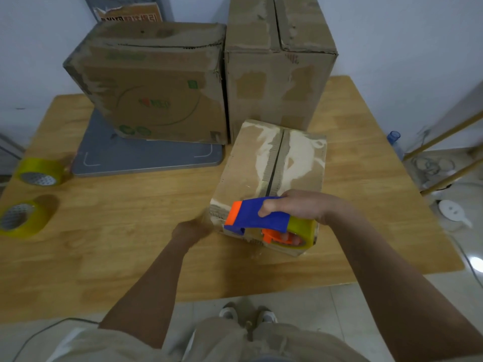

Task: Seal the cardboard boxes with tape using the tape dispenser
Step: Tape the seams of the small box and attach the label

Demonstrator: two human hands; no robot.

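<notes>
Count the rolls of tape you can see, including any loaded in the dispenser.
3. Two loose yellowish rolls lie at the table's left edge, one farther and one nearer. A third roll sits in the tape dispenser held by the right hand. Others may be hidden behind the boxes.

Bare tabletop (125,231) lies open between the two tape rolls (39,171) at the left edge and the small box (274,178) right of centre, giving a hand a wide way in from the near edge. Behind, a grey board (146,158), a printed box (156,84) and a tall box (279,61) stand side by side, closing off the far side. A strip of wood is free to the right of the small box.
</notes>
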